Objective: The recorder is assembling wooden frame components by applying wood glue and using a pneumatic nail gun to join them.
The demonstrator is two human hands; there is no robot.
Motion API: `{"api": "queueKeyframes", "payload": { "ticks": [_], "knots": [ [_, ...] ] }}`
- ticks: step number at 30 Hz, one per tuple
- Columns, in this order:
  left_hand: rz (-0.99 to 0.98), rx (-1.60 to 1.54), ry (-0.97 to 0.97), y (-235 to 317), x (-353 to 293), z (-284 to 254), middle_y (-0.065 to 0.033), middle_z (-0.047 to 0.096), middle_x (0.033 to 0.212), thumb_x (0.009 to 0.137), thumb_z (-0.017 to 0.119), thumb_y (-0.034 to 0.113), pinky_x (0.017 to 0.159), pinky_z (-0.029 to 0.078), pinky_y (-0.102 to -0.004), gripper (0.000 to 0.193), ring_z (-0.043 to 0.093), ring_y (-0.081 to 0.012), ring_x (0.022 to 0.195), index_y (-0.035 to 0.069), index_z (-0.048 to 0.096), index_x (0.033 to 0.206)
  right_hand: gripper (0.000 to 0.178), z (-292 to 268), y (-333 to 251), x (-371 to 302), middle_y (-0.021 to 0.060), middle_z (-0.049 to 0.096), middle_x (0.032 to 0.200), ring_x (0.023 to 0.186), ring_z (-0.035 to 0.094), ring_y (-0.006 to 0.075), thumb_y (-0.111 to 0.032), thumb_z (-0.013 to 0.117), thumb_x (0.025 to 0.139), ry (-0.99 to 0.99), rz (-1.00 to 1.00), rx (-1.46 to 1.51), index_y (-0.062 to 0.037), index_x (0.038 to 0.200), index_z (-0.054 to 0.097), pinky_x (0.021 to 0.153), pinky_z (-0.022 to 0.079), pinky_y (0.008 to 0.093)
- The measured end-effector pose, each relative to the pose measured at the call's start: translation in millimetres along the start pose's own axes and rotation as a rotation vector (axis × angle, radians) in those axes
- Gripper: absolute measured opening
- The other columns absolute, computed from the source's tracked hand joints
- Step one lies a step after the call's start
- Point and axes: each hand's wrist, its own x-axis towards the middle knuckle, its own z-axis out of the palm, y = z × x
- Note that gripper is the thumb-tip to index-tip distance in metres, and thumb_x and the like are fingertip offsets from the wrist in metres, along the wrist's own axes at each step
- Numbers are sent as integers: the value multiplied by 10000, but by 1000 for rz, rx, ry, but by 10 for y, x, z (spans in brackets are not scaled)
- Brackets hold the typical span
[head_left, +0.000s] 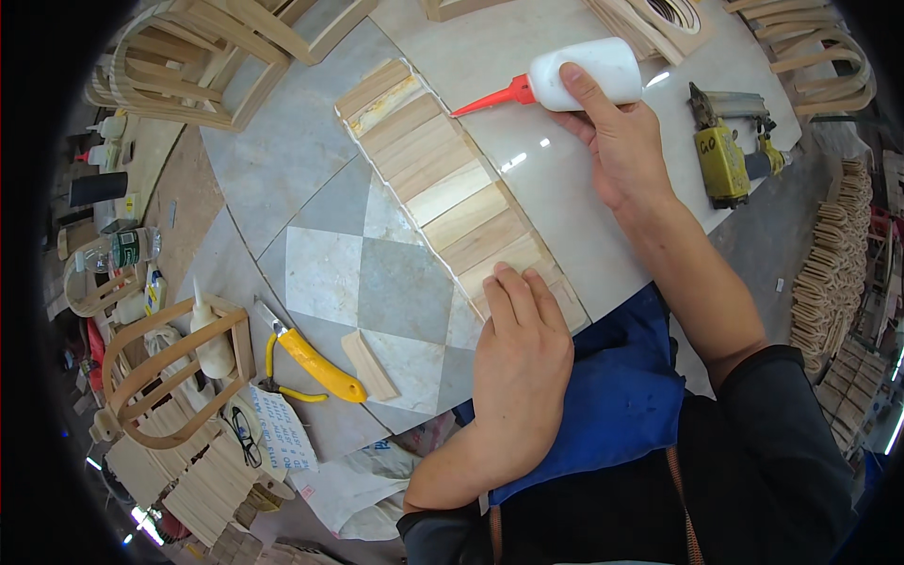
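A white squeeze bottle [595, 75] with a red cone nozzle is in my right hand [629, 146], fingers and thumb closed round it. It is tilted on its side, and the nozzle tip is at the right edge of a long slatted wooden panel [443, 174], near its far end. White glue runs along the panel's left edge and far end. My left hand [523, 358] holds the panel's near end, its fingers laid over the top and pressed together; the thumb is hidden. The panel lies slantwise on the tiled tabletop [320, 273].
A yellow-handled knife [320, 365], pliers [270, 363] and a small wood strip [369, 365] lie left. A yellow nail gun [723, 165] lies right. Curved wooden frames [179, 344] stand around the table, one with another white bottle [213, 347] inside. Stacked wood pieces [829, 264] stand beyond the right edge.
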Motion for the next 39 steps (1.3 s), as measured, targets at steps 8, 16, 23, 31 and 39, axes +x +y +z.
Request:
{"api": "queueKeyframes", "payload": {
  "ticks": [8,16,23,31,39],
  "knots": [
    [-3,-27,16,-5,-18,26,-381,626,1349,904,664,15,781,608,-300,437,666,-413,1147,-148,667,1310,533,-168,-21,-195,237,729,1232,1117,764,284,-204,857,990,25,23,-18,192,1276,643,986,662,333],
    [3,-10,74,-20,-46,4,-348,625,1314,891,676,-9,713,598,-294,433,662,-347,1086,-139,650,1303,536,-400,-40,-420,247,734,1226,1099,771,288,-213,878,969,33,39,-13,180,1265,665,973,659,320],
    [-98,-113,-65,29,-76,-62,-290,624,1443,796,841,0,937,597,-403,670,666,-385,1216,-51,612,1423,529,-601,-58,-649,249,743,1217,1078,778,284,-217,884,963,39,43,-15,173,1256,677,952,661,310],
    [-31,-75,44,12,-110,-35,-269,622,1286,867,717,-30,841,590,-398,459,659,-360,1059,-95,632,1314,542,-804,-84,-847,226,720,1277,1138,752,273,-217,850,1001,-4,81,-21,147,1338,633,1012,641,342],
    [-106,-75,-46,51,-94,-56,-210,680,1373,735,923,30,1011,574,-414,682,684,-361,1219,-4,663,1364,561,-996,-141,-1106,225,719,1286,1150,750,275,-228,848,1005,16,103,-36,143,1359,621,1010,637,340]
  ]
}}
